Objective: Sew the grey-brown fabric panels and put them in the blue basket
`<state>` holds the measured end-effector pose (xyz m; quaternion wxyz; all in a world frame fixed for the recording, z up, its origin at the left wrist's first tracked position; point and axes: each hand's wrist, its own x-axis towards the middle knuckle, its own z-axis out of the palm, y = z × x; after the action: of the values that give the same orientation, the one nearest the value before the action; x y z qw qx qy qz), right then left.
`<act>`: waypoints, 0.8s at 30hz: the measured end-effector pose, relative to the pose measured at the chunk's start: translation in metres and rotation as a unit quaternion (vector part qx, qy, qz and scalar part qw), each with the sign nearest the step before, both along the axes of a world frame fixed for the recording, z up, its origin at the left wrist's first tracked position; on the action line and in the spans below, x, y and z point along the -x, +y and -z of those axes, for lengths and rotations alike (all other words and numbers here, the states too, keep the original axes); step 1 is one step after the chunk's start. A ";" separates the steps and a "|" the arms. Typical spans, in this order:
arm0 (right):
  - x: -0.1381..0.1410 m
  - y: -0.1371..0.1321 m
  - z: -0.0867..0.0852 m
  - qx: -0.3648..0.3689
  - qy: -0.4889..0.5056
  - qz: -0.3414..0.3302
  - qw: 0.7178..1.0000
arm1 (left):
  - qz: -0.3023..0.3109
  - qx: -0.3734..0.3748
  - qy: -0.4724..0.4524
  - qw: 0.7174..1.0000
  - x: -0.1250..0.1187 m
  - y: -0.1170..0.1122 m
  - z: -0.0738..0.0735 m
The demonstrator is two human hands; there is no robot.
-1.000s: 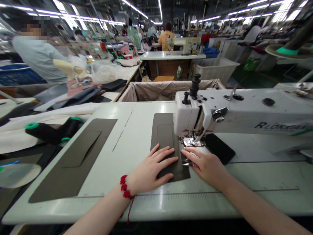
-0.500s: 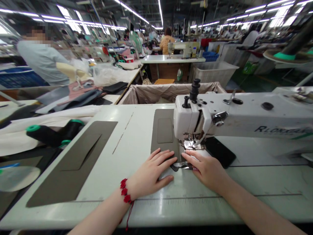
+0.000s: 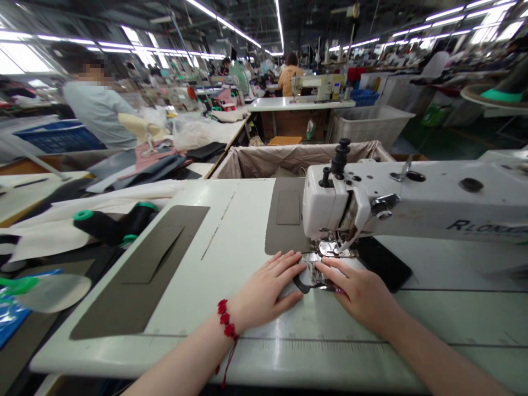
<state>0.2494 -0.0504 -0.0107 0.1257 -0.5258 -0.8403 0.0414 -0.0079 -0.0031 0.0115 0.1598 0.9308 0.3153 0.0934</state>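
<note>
A grey-brown fabric panel (image 3: 284, 220) with a small stitched patch lies under the presser foot (image 3: 335, 251) of a white sewing machine (image 3: 412, 203). My left hand (image 3: 266, 291) lies flat on the table, fingers stretched out, fingertips at the panel's near edge by the needle plate. A red bead bracelet circles that wrist. My right hand (image 3: 358, 291) rests just right of the plate, fingers extended toward the presser foot, touching the metal plate area. Neither hand holds anything.
A larger stack of grey-brown panels (image 3: 140, 275) lies at the table's left. Black thread cones (image 3: 111, 225) with green ends lie beyond it. A black phone (image 3: 383, 264) sits under the machine arm. A cloth-lined bin (image 3: 289, 157) stands behind the table. Other people work at the far benches.
The fabric panel has fed away from me under the presser foot; its near edge now sits at my fingertips. Both hands stayed near the needle plate.
</note>
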 end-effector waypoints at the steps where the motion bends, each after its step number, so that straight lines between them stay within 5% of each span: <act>1: 0.000 0.000 0.000 0.000 0.002 0.000 1.000 | -0.001 0.000 -0.001 1.000 0.000 0.000 0.000; 24: 0.000 0.001 0.000 0.011 0.015 -0.001 1.000 | -0.032 -0.022 -0.019 0.999 -0.001 -0.001 0.003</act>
<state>0.2489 -0.0498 -0.0105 0.1326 -0.5258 -0.8381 0.0587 -0.0071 -0.0042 0.0083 0.1417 0.9216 0.3398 0.1232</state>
